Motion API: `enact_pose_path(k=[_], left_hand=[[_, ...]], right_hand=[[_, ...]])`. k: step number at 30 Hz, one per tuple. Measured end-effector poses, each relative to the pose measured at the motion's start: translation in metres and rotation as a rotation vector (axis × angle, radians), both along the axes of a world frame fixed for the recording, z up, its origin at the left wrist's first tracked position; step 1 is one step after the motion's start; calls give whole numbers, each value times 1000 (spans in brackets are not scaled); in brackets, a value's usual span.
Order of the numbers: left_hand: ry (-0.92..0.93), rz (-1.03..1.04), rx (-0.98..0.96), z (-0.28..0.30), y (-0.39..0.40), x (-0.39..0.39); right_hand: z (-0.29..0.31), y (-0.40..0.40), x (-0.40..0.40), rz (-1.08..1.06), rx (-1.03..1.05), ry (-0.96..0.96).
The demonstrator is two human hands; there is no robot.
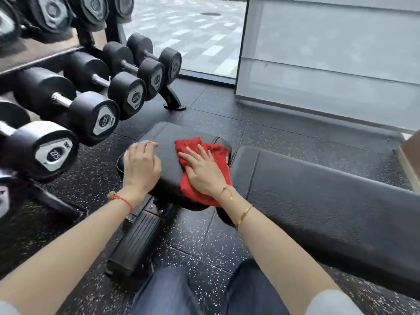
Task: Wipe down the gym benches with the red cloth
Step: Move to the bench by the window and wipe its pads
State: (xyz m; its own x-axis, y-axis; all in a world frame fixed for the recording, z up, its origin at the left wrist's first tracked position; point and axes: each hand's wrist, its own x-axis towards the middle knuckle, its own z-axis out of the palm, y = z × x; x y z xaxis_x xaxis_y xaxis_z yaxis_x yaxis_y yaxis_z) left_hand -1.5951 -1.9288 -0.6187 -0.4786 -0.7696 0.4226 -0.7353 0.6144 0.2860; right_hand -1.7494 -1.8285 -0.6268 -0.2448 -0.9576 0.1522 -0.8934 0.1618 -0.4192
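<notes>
A person looks down at their own two forearms, reaching forward over a black padded gym bench (318, 201). The bench has two pads: a short seat pad (166, 142) straight ahead and a long back pad running away toward the right edge of the view.

The red cloth (205, 153) lies spread on the right half of the seat pad, draping over its near edge and reaching the gap between the two pads. The right hand (202, 169) presses flat on the cloth, fingers straight and fanned, pointing up and left across the pad; it grips nothing. The left hand (141, 162) rests on the bare left half of the seat pad, fingers lightly bent over the surface and holding nothing, apparently bracing.

The unwiped part of the seat pad lies to the left of the cloth, between the two hands. The long back pad, whose long axis runs rightward, lies just to the right of the cloth and nearer the right hand.

A rack of black dumbbells (95, 119) stands at the left, on speckled rubber floor (204, 237).
</notes>
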Motion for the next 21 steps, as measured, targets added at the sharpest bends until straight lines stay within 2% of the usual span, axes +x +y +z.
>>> enact_pose_path(k=[6,13,15,21], left_hand=[[-79,-62,35,-14,-26,-6],[16,-27,36,-26,-28,-11],[24,-22,37,-27,-28,-11],[46,-17,23,-26,-28,-11]], right_hand=[[12,-53,-21,-152,102,63],[2,-6,-7,122,-9,64],[-1,-1,-12,137,-4,37],[13,-74,-29,-57,110,39]])
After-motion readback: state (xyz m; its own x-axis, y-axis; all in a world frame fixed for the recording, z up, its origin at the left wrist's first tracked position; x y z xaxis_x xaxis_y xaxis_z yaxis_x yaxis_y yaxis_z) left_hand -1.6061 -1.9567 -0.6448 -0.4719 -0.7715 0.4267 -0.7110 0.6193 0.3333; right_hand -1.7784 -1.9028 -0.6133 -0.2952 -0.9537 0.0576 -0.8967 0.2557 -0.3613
